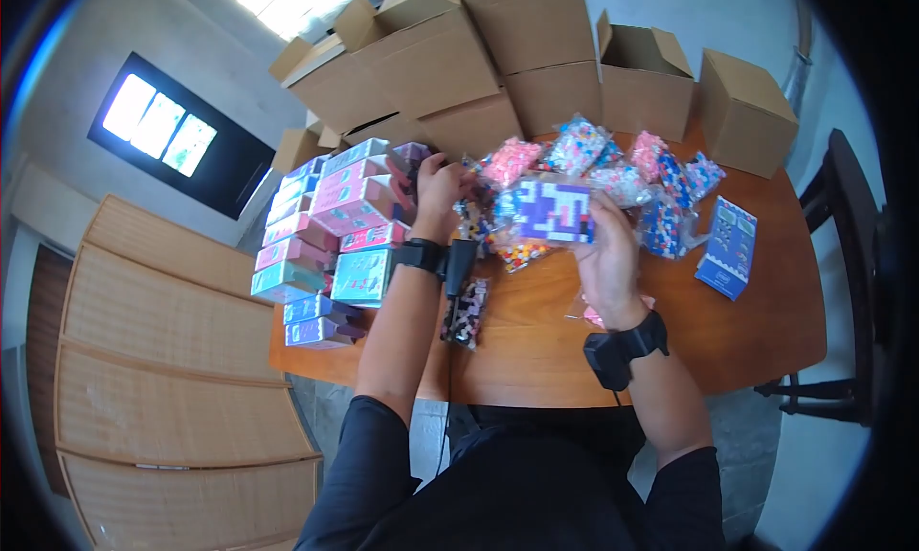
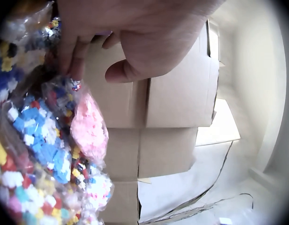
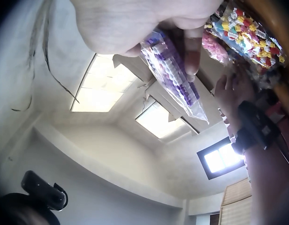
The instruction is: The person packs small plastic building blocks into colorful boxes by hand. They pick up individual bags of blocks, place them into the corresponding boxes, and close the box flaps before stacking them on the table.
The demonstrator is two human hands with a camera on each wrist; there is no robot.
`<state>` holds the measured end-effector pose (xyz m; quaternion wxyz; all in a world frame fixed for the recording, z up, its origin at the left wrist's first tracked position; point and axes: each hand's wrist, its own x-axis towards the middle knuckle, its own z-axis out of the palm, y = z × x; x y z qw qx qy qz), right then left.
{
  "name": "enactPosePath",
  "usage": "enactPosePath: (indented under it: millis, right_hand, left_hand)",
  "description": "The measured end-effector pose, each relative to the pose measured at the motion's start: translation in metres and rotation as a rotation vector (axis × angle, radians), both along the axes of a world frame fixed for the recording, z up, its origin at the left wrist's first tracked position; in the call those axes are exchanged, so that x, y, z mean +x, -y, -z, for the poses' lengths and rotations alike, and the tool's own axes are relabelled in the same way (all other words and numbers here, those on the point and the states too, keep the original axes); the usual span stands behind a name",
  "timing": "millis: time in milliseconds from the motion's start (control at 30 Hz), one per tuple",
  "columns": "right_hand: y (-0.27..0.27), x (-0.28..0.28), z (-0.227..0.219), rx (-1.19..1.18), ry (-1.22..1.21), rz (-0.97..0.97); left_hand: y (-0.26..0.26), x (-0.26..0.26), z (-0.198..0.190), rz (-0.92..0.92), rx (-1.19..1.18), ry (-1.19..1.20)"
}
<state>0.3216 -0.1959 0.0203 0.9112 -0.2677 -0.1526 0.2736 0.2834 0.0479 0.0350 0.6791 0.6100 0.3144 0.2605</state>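
Note:
My right hand (image 1: 610, 262) grips a flat clear bag of purple, white and pink building bricks (image 1: 553, 211), raised over the table. In the right wrist view the thumb and fingers pinch one end of this bag (image 3: 170, 72). At the near side of a heap of brick bags, my left hand (image 1: 442, 192) reaches forward. The left wrist view has its fingers (image 2: 71, 58) pointing down beside the bags, thumb held apart, with nothing visible between them. Close by lie a bag of pink bricks (image 2: 89, 129) and a bag of blue and white bricks (image 2: 43, 136).
Pastel printed boxes (image 1: 354, 202) are stacked at the table's left. Open cardboard cartons (image 1: 431, 63) line the back. A blue printed box (image 1: 728, 247) lies at the right. A bag of dark and pale bricks (image 1: 467, 314) sits near the front edge of the wooden table (image 1: 526, 359).

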Motion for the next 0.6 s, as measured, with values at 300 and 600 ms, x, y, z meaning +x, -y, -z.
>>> enactPosePath:
  millis: [300,600]
  right_hand:
    - [0.004,0.004,-0.004,-0.089,0.003,0.020]
    - [-0.001,-0.009,-0.004,-0.170,0.039,-0.039]
  left_hand:
    - [0.053,-0.041,-0.091,0.182,0.513,0.140]
    - [-0.090,-0.118,-0.193,-0.072,0.975,-0.213]
